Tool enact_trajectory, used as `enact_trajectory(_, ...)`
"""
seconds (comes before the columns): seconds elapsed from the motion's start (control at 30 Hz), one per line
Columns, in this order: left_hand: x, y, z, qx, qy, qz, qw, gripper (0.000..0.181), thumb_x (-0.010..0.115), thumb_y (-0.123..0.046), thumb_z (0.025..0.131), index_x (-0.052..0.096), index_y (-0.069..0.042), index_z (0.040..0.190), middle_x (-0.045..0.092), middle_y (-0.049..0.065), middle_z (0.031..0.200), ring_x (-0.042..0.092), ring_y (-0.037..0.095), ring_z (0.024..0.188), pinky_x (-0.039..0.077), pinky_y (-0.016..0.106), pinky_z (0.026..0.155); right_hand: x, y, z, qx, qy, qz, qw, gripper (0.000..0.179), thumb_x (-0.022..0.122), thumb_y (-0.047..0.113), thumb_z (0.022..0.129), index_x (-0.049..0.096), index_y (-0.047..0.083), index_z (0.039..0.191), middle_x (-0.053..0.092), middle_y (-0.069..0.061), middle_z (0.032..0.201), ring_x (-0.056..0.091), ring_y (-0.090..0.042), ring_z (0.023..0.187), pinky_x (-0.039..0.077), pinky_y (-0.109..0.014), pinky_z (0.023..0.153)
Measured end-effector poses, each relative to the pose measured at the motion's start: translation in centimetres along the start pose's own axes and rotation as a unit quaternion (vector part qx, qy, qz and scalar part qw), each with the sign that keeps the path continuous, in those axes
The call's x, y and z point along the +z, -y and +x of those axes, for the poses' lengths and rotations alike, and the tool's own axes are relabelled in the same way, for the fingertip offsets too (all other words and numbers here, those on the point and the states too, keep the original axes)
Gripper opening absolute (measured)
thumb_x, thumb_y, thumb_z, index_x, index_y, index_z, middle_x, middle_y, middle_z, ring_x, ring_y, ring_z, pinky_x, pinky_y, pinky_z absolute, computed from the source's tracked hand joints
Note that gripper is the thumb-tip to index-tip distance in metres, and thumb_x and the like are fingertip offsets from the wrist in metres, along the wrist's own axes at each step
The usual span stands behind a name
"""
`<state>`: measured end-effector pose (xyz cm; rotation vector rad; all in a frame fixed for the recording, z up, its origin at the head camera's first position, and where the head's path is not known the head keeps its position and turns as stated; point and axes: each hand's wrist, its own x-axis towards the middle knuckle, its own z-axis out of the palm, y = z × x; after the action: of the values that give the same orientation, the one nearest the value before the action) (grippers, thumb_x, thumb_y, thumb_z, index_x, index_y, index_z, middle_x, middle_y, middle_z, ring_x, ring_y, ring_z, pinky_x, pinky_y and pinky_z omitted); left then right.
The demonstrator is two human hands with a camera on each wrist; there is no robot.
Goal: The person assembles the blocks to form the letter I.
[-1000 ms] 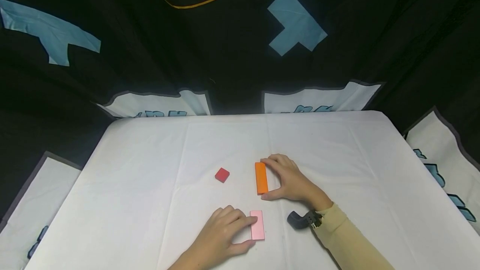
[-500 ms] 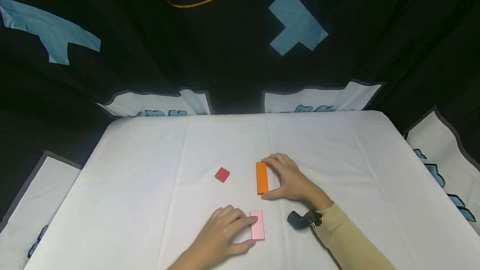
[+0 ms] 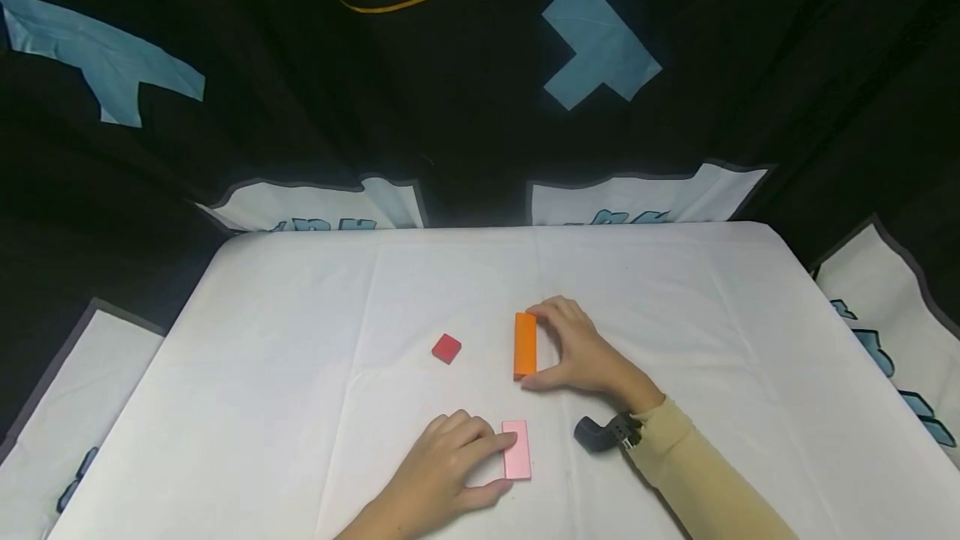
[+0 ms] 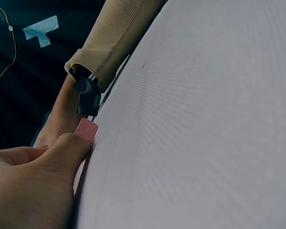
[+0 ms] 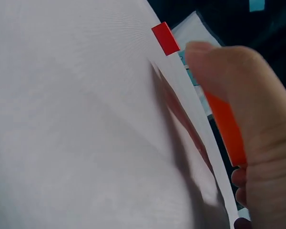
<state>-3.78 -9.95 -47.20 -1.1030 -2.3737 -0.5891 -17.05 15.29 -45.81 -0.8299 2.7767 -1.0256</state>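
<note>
In the head view's lower centre, the left hand (image 3: 447, 467) pinches a pale pink oblong block (image 3: 519, 457); above it, right of centre, the right hand (image 3: 583, 354) pinches a longer, bright orange block (image 3: 525, 346) by its 2 ends. Both blocks look plain and straight-edged.

Orange block (image 3: 525, 346), farther (slightly) from pink block (image 3: 519, 458)

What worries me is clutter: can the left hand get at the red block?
Probably yes: only white cloth lies between the left hand and red block, though that hand holds the pink block.
</note>
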Motion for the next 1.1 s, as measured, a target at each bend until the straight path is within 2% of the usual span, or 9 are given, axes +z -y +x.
enact_trajectory(0.27, 0.0, 0.1, 0.1, 0.010, -0.003, 0.006, 0.9999, 0.042, 0.075, -0.044, 0.082, 0.069, -0.025, 0.119, 0.055, -0.016, 0.091, 0.046, 0.002, 0.081, 0.033, 0.015, 0.073, 0.1, 0.9, 0.0, -0.022, -0.010, 0.013, 0.9996, 0.093, 0.091, 0.054, 0.057, 0.052, 0.021, 0.134, 0.048, 0.004, 0.130, 0.041, -0.017, 0.126, 0.036, -0.048, 0.110)
enact_trajectory(0.5, 0.0, 0.1, 0.1, 0.009, -0.001, 0.005, 0.9999, 0.042, 0.076, -0.044, 0.082, 0.069, -0.025, 0.119, 0.056, -0.016, 0.092, 0.046, 0.002, 0.081, 0.033, 0.015, 0.073, 0.5, 1.2, -0.2, -0.013, 0.010, 0.013, 0.9998, 0.092, 0.091, 0.052, 0.058, 0.051, 0.021, 0.135, 0.048, 0.005, 0.130, 0.040, -0.017, 0.127, 0.037, -0.048, 0.110)
enact_trajectory(0.77, 0.0, 0.1, 0.1, 0.010, -0.001, 0.004, 0.9999, 0.042, 0.076, -0.043, 0.081, 0.070, -0.025, 0.119, 0.056, -0.015, 0.092, 0.046, 0.003, 0.081, 0.033, 0.015, 0.073, 1.0, 1.0, -0.5, -0.022, 0.023, 0.007, 0.9995, 0.092, 0.088, 0.057, 0.059, 0.051, 0.022, 0.135, 0.048, 0.006, 0.133, 0.040, -0.017, 0.128, 0.037, -0.049, 0.110)
enact_trajectory(1.1, 0.0, 0.1, 0.1, 0.007, 0.002, 0.003, 1.0000, 0.042, 0.076, -0.043, 0.081, 0.070, -0.025, 0.118, 0.057, -0.015, 0.093, 0.046, 0.002, 0.081, 0.033, 0.015, 0.073, 1.0, 1.2, -0.7, -0.023, 0.045, -0.006, 0.9987, 0.092, 0.086, 0.060, 0.061, 0.051, 0.023, 0.137, 0.046, 0.004, 0.135, 0.039, -0.020, 0.129, 0.033, -0.050, 0.111)
